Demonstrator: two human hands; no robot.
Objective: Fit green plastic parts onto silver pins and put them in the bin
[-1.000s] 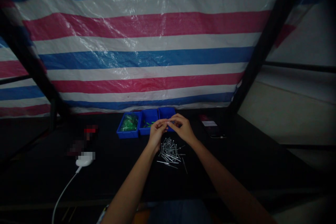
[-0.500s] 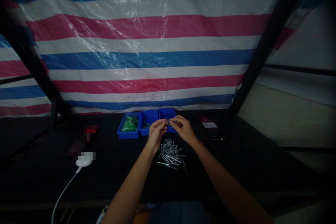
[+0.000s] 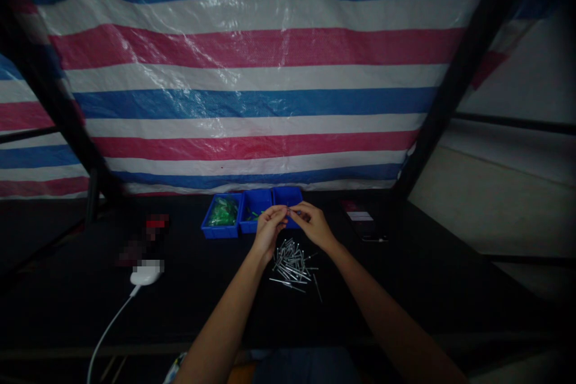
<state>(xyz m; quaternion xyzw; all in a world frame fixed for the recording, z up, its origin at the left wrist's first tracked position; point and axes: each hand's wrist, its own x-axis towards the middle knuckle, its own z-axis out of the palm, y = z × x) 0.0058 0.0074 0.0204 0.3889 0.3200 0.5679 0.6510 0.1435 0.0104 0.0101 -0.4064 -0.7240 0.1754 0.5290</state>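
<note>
My left hand and my right hand meet fingertip to fingertip in front of the blue bins. Both are closed in a pinch on something small and thin between them, too dark and tiny to name. Just below my hands, on the black table, lies a loose pile of thin silvery metal rods. Beyond my fingers stand a right blue bin, partly hidden by my hands, and a middle blue bin with a few green pieces. The left blue bin holds a bag of green pieces.
A phone lies to the right on the black table. At left are a white device with a cable and a blurred dark-and-red item. A striped plastic sheet hangs behind, between dark frame posts.
My fingertips have drawn closer together, the right ones tilting slightly, and the small thing between them shows less. The pile and bins stay as they were.
</note>
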